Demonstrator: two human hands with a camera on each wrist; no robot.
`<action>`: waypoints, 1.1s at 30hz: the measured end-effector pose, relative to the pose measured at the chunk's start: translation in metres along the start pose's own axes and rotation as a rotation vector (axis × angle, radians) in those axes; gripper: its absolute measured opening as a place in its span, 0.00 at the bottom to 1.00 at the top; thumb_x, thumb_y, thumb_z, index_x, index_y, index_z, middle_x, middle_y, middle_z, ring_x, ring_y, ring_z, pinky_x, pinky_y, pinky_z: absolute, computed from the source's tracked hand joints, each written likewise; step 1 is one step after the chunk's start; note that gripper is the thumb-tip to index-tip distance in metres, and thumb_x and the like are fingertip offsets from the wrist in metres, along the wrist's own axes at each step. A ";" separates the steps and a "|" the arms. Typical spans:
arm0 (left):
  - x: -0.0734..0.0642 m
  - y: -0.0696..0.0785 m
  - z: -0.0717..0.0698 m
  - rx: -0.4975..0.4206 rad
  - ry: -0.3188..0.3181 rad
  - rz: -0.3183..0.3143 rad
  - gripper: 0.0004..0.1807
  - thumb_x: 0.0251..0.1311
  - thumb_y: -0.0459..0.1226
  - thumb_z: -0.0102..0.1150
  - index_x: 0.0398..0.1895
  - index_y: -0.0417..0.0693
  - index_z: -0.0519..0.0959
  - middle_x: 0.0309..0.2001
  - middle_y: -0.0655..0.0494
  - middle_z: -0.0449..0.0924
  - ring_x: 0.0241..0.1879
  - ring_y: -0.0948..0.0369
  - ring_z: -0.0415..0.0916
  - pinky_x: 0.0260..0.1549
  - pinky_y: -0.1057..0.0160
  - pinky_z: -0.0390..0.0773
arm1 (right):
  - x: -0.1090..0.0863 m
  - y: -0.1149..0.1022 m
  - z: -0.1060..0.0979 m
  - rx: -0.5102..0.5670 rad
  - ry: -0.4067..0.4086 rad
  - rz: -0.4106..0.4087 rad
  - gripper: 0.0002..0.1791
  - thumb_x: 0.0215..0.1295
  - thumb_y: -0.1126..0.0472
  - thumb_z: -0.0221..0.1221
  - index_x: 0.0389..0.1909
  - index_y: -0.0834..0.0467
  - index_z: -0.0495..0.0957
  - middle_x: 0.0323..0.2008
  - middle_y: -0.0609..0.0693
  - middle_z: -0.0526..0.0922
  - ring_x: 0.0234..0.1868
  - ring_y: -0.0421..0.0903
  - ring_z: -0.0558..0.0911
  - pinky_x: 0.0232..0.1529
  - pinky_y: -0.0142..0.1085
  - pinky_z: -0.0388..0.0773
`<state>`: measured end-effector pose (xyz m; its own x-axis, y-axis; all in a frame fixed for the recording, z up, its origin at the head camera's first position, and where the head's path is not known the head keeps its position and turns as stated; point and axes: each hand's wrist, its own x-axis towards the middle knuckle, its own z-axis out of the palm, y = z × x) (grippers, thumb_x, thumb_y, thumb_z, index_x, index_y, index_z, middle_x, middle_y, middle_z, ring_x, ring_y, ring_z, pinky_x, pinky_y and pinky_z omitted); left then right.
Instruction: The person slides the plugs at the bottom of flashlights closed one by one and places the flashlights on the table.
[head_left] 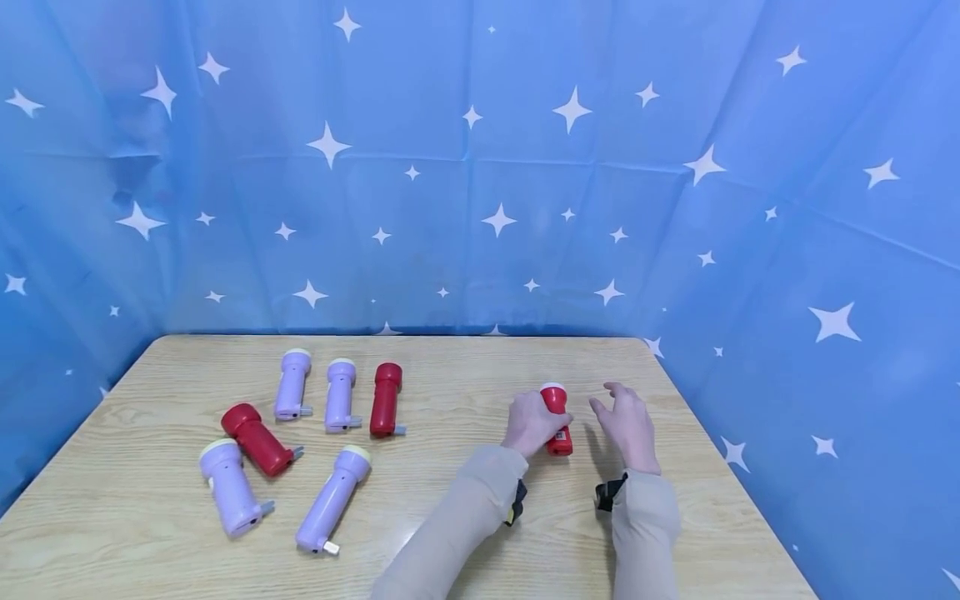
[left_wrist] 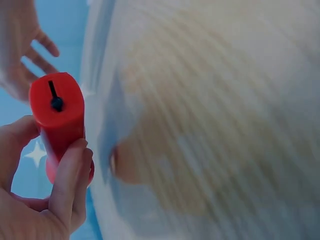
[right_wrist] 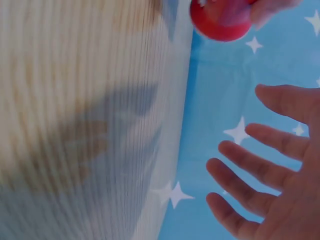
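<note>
My left hand point(head_left: 532, 423) grips a red flashlight point(head_left: 555, 400) over the right part of the table, fingers and thumb around its body. Its wide head with a pale rim points toward the back in the head view. In the left wrist view, the flashlight's end point(left_wrist: 57, 100) faces the camera and shows a dark narrow slot with a rounder hole. Just to the right, my right hand point(head_left: 628, 425) is raised with its fingers spread and nothing in them. The right wrist view shows those fingers point(right_wrist: 245, 175) apart from the flashlight's red head point(right_wrist: 220, 20).
On the table's left side lie several lilac flashlights point(head_left: 340, 396) and two red ones, one upper point(head_left: 386, 400) and one lower point(head_left: 257, 439). Small grey plug pieces stick out at their ends. A blue curtain with white stars point(head_left: 465, 208) hangs behind the wooden table point(head_left: 450, 375).
</note>
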<state>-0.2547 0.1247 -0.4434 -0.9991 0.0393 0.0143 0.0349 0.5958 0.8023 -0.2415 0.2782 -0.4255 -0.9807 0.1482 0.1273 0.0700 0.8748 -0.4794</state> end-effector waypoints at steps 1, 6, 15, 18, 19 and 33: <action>0.000 0.001 0.003 0.006 0.005 0.008 0.17 0.46 0.45 0.71 0.26 0.41 0.80 0.20 0.54 0.79 0.17 0.64 0.74 0.17 0.71 0.71 | 0.000 0.001 -0.001 0.001 -0.004 0.006 0.28 0.67 0.54 0.53 0.62 0.67 0.66 0.58 0.70 0.72 0.56 0.66 0.74 0.51 0.57 0.73; -0.001 0.004 0.014 0.063 0.048 0.051 0.17 0.44 0.46 0.73 0.23 0.42 0.79 0.19 0.54 0.78 0.17 0.63 0.73 0.16 0.71 0.70 | 0.000 0.003 -0.002 0.004 -0.014 0.018 0.28 0.67 0.54 0.53 0.62 0.66 0.66 0.58 0.70 0.72 0.57 0.66 0.73 0.52 0.58 0.72; -0.004 0.003 0.024 0.138 -0.001 0.020 0.25 0.44 0.50 0.72 0.34 0.40 0.77 0.28 0.52 0.77 0.24 0.61 0.72 0.21 0.70 0.72 | 0.000 0.000 0.001 0.004 -0.053 0.003 0.28 0.67 0.54 0.52 0.62 0.66 0.66 0.58 0.70 0.72 0.57 0.66 0.74 0.52 0.58 0.72; -0.005 0.002 0.024 0.115 -0.027 0.021 0.25 0.46 0.51 0.71 0.35 0.40 0.77 0.29 0.52 0.77 0.25 0.61 0.72 0.23 0.70 0.72 | 0.000 -0.001 0.003 0.006 -0.063 0.005 0.28 0.67 0.54 0.52 0.62 0.67 0.66 0.58 0.70 0.73 0.57 0.66 0.74 0.52 0.58 0.72; -0.005 0.001 0.024 0.108 -0.035 0.022 0.25 0.46 0.52 0.70 0.35 0.41 0.77 0.29 0.52 0.76 0.25 0.61 0.71 0.23 0.70 0.72 | 0.000 -0.002 0.004 0.005 -0.065 0.005 0.28 0.67 0.54 0.52 0.62 0.67 0.66 0.58 0.70 0.73 0.57 0.66 0.74 0.52 0.58 0.73; -0.012 -0.009 -0.003 0.095 -0.134 0.066 0.15 0.62 0.45 0.56 0.27 0.42 0.75 0.20 0.54 0.71 0.17 0.62 0.66 0.15 0.69 0.63 | -0.004 -0.010 0.009 0.017 -0.095 0.022 0.27 0.66 0.54 0.54 0.61 0.67 0.68 0.55 0.69 0.76 0.52 0.63 0.78 0.49 0.55 0.75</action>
<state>-0.2435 0.1162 -0.4489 -0.9829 0.1832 -0.0196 0.1084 0.6611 0.7424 -0.2396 0.2651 -0.4289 -0.9919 0.1224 0.0344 0.0894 0.8637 -0.4960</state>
